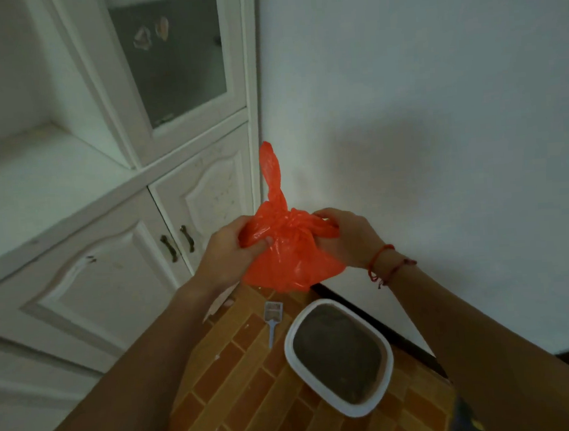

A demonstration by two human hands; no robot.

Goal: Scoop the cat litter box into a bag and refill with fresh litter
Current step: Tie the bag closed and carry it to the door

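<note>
Head view: orange bag held up in both hands above the floor.
The left hand (227,253) and the right hand (347,241) each pinch a twisted handle of the orange bag (287,248), knotted at the top, one loop standing upright. Below on the tiled floor (240,380) sits the white litter box (340,410) holding grey litter, beside the wall (437,103); the scoop (271,317) lies just left of it, near the white cabinet (111,261).
</note>
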